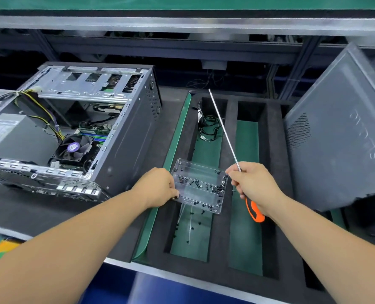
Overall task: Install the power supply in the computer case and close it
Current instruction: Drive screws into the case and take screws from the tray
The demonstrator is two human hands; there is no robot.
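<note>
Both forearms stretched forward, bare. Left hand (160, 185) palm-down, fingertips curled in a pinching grip. Right hand (254, 183) raised slightly, fingers wrapped in a closed grip, knuckles up.

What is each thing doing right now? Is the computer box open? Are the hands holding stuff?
Computer case: open, side off, insides showing.
Power supply: sitting inside the case.
Side panel: off the case, leaning at the right.
Screw tray: clear, small black screws in it.
Left hand: pinching something small at the tray's corner.
Right hand: gripping the screwdriver.
Screwdriver: held, shaft pointing up and away.
</note>
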